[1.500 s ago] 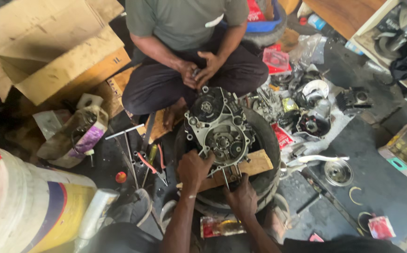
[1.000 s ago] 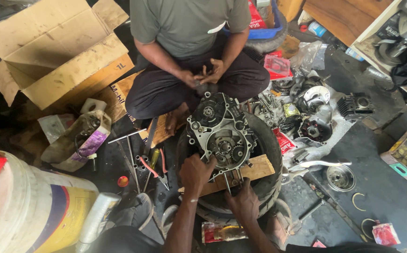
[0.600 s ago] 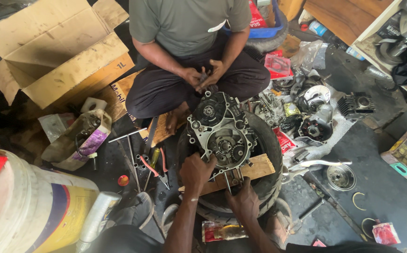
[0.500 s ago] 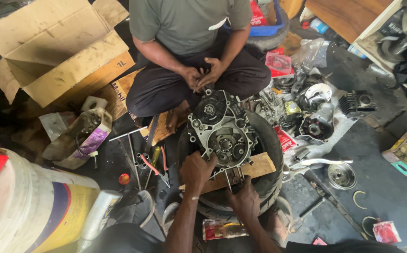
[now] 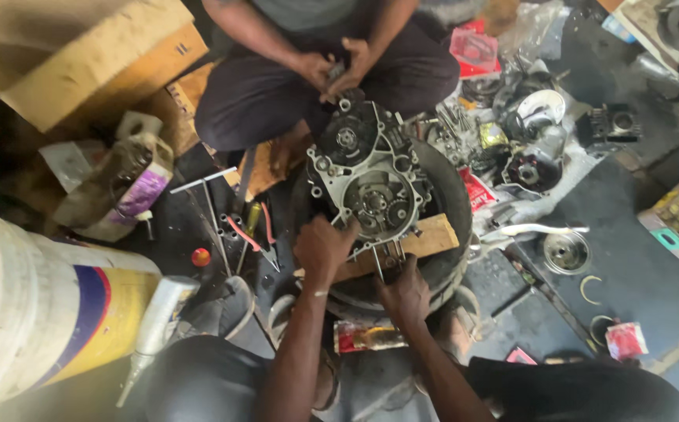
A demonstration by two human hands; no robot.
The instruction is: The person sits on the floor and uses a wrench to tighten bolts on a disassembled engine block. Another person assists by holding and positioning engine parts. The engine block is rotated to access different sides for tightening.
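Head view: left hand (image 5: 322, 248) with fingers curled on engine case (image 5: 371, 191), right hand (image 5: 407, 293) closed around metal shaft (image 5: 377, 262) beside wooden block (image 5: 425, 238).

Repair workshop: engine case (image 5: 367, 184), scattered parts (image 5: 531, 144)

The engine case (image 5: 367, 184) sits on a tyre (image 5: 449, 195) with a wooden block (image 5: 425, 238) under its near edge. To its left, red-handled pliers (image 5: 250, 234) and a T-handle wrench (image 5: 207, 199) litter the dark floor, leaving narrow gaps. To its right, loose engine parts (image 5: 527, 148) crowd close. Beyond it, a seated co-worker's hands (image 5: 332, 70) block the far side. The large drum (image 5: 50, 305) walls off the near left. The bare floor (image 5: 636, 273) at right looks open, though dim.
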